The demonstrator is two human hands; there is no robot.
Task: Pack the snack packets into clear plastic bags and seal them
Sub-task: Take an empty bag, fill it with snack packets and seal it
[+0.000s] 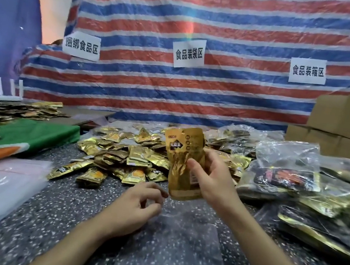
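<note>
- The gold snack packets (184, 163) are held upright above the table, with the right hand (214, 179) clamped round them and its thumb across the front.
- The left hand (136, 203) sits just below, fingers loosely curled; I cannot tell whether they pinch the clear bag (182, 242) lying flat beneath.
- Filled bags (288, 172) lie at the right, so some packing looks done. A big loose pile (125, 154) remains, and this bundle is not yet bagged.
- The number of packets held is hard to tell, and the bag's mouth barely shows.
</note>
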